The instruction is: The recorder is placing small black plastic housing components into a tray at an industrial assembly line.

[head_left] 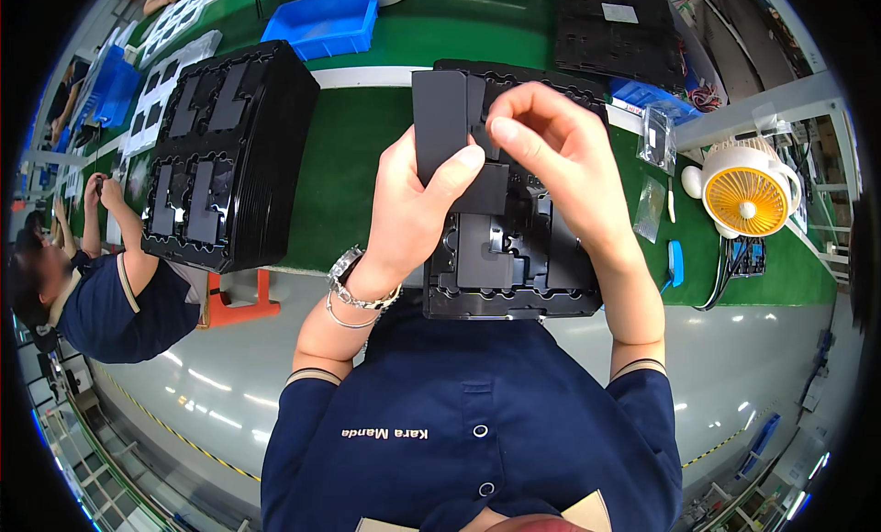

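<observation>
My left hand (pixel 418 192) grips a dark grey, flat L-shaped part (pixel 439 119), thumb across its face, holding it above a black moulded tray (pixel 514 304). Close to that part's right edge is my right hand (pixel 564 151), its thumb and fingers curled together in a pinch. Whatever sits between those fingertips, if anything, is too small or hidden to make out. The tray lies on the green bench in front of me, and similar dark grey parts (pixel 484 252) rest in its pockets. Both hands cover some of the tray.
To the left stands a tall stack of black trays (pixel 229 156) holding like parts. A blue bin (pixel 321 22) is at the back. On the right are a white-and-orange fan (pixel 748 201), clear plastic bags (pixel 650 206) and a blue tool (pixel 675 263). Another person (pixel 128 293) works at far left.
</observation>
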Tool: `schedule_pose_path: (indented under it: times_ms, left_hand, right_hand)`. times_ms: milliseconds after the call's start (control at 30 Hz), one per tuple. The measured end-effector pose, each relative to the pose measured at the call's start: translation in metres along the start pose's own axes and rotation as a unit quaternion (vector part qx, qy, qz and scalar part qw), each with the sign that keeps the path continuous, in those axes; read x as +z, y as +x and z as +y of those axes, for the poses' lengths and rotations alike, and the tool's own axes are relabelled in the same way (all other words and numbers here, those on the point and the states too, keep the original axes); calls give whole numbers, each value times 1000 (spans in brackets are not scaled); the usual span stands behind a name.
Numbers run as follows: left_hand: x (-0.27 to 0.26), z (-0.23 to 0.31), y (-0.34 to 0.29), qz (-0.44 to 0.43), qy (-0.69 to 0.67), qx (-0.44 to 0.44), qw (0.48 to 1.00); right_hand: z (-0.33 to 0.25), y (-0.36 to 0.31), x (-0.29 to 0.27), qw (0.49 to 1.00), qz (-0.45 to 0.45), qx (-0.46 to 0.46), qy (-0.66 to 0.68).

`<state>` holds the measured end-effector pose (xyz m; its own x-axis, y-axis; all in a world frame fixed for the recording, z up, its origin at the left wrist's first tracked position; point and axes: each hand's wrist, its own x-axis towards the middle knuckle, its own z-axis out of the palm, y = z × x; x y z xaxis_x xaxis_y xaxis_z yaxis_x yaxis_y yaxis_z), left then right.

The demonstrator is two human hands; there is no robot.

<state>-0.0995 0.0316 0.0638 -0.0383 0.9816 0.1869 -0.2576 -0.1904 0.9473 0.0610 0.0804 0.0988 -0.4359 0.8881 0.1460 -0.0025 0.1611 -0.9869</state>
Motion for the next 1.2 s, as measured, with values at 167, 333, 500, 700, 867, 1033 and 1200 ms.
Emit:
schedule_pose_path:
  times_ms: [167,333,500,700,867,1033,1200]
  left_hand:
    - [2,-3,0,-8,12,20,1000]
    - [2,-2,2,-12,85,38,996]
    - [1,4,3,-2,263,148,953]
    - [4,5,-3,9,130,47,990]
    - [5,2,-3,-5,128,70,989]
    - [5,4,-2,-14,126,49,991]
    - [6,5,-4,-7,132,24,991]
  right_hand:
    - [0,-1,4,1000,-16,-6,-19]
    - [8,-5,5,989,15,-111,-93]
    - [3,-8,3,990,2,-101,-98]
    - [3,-7,5,996,-19,1,86]
    - [4,-7,1,998,-34,-7,59]
    - [5,-8,2,999,-3,-35,-6]
    - [7,-8,3,996,11,-65,-52]
